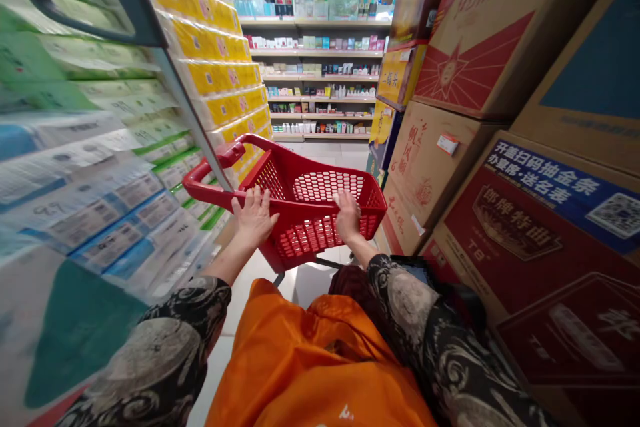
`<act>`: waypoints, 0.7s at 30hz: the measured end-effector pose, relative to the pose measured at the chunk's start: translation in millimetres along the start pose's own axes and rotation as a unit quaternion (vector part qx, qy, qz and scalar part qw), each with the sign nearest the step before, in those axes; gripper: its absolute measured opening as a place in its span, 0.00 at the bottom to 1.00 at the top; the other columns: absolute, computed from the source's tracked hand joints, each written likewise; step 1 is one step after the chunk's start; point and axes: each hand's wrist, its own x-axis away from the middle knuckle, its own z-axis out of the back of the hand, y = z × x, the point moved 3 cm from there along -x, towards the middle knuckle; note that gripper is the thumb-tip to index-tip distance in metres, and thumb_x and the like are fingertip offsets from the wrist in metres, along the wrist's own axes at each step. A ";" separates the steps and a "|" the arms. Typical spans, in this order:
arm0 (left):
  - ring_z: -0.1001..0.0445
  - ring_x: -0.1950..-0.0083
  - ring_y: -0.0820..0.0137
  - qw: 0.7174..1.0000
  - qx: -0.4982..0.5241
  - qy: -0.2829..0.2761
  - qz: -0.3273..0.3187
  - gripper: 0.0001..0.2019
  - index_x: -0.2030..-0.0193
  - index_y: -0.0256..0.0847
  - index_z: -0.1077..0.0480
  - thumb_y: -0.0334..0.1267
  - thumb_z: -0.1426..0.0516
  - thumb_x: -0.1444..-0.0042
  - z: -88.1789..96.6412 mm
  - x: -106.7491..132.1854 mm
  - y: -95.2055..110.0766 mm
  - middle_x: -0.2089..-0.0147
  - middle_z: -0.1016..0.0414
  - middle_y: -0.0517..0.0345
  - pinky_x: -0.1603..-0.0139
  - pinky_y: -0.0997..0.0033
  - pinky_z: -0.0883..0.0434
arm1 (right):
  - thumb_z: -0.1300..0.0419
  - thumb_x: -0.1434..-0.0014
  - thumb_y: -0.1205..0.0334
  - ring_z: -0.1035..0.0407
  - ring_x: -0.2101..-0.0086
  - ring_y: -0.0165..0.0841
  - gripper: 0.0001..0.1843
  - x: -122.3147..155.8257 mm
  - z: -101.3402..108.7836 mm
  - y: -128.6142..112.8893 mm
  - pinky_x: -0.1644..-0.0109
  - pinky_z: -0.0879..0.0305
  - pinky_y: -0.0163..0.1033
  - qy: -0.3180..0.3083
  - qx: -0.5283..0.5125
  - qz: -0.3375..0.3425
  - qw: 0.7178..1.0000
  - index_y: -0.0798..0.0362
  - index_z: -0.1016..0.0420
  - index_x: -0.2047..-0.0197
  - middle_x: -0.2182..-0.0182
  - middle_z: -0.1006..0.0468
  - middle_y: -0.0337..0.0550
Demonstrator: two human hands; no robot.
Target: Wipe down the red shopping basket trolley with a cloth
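Observation:
A red plastic shopping cart [320, 163] with perforated sides stands crosswise in front of me, and no goods show in the visible part of its inside. My left hand [254, 215] lies on its near rim at the left end, fingers stretched out and apart. Farther right along that rim, my right hand [349, 215] is closed over the edge with bent fingers. A grey pole [187, 103] slants up from the cart's left end to a dark loop handle [95, 27] at the top left.
Stacked cartons [450, 140] wall the right side closely. On the left stand blurred packs in green and white [120, 100] and a stack of yellow packs [215, 73]. Shelves [325, 53] of small boxes and bottles cross the back. An orange garment [320, 360] covers my front.

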 end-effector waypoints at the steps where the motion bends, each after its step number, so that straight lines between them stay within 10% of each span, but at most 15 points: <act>1: 0.57 0.31 0.54 1.000 0.004 -0.001 -0.001 0.31 0.34 0.36 0.50 0.47 0.55 0.42 1.4 0.9 1.0 0.31 0.55 0.41 0.37 0.41 0.58 | 0.57 0.48 0.79 0.48 0.40 0.36 0.33 0.5 -10.2 -17.6 0.36 0.50 0.48 -0.016 -0.020 0.024 0.999 0.57 0.39 0.39 0.42 0.35 0.50; 6: 0.58 0.31 0.53 1.000 0.012 -0.002 -0.010 0.33 0.34 0.33 0.52 0.46 0.53 0.43 4.4 3.3 -0.5 0.31 0.54 0.39 0.37 0.41 0.61 | 0.55 0.46 0.79 0.53 0.37 0.33 0.31 8.9 -34.8 -58.1 0.34 0.54 0.45 -0.070 -0.031 0.092 0.993 0.56 0.39 0.40 0.39 0.40 0.47; 14: 0.61 0.30 0.52 0.999 0.043 -0.013 -0.005 0.35 0.32 0.33 0.58 0.46 0.53 0.44 3.9 5.1 -0.2 0.30 0.57 0.38 0.37 0.41 0.66 | 0.57 0.41 0.75 0.52 0.38 0.41 0.25 9.9 6.4 9.2 0.37 0.52 0.55 0.002 0.027 -0.012 1.000 0.55 0.33 0.44 0.40 0.40 0.53; 21: 0.60 0.30 0.53 1.000 0.020 -0.012 -0.002 0.35 0.32 0.35 0.57 0.46 0.51 0.44 4.2 4.4 3.9 0.30 0.56 0.38 0.36 0.41 0.65 | 0.55 0.41 0.76 0.57 0.36 0.39 0.28 12.2 -35.2 -72.4 0.34 0.57 0.50 -0.071 0.028 0.062 0.995 0.53 0.39 0.39 0.37 0.44 0.47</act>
